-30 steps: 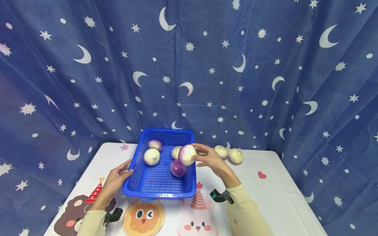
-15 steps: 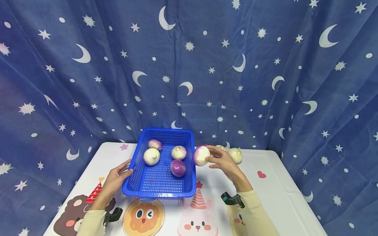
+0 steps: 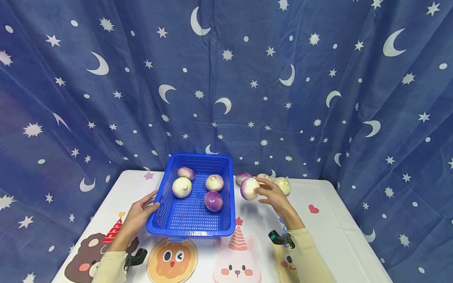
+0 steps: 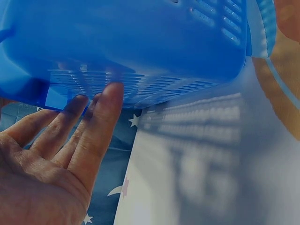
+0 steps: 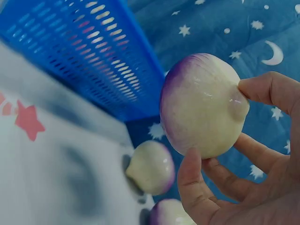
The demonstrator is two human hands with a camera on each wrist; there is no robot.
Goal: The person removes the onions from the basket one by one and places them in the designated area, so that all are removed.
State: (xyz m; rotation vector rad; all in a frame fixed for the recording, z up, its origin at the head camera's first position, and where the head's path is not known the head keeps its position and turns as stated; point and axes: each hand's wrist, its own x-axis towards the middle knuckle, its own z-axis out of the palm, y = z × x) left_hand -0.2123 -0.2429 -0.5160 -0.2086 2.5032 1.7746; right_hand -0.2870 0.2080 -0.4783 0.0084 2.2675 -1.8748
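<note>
A: Since a second ago, the held onion (image 3: 249, 189) has been carried from above the blue basket (image 3: 191, 233) to just outside its 3 o'clock rim.

B: What is seen at 9 o'clock?

A: The left hand (image 3: 136, 216) is stretched in from 7 o'clock; its nearly straight fingers (image 4: 96, 138) are laid against the basket's outer side.

B: And within the rim?

A: Four onions (image 3: 182, 188) are contained: two toward 10 and 11 o'clock, one at 2, one at 3.

B: Farther over?

A: The right hand (image 3: 273, 196) is angled in from 5 o'clock, and by its bent fingertips the held onion is pinched, above the table (image 3: 332, 236). Behind it, three more onions (image 3: 282, 186) are set between its 11 and 3 o'clock.

B: What room is shown?

A: A narrow gap is left beside the basket; toward 4 o'clock, white cloth marked with a red heart (image 3: 313, 210) is spread to the table's edge, well apart.
</note>
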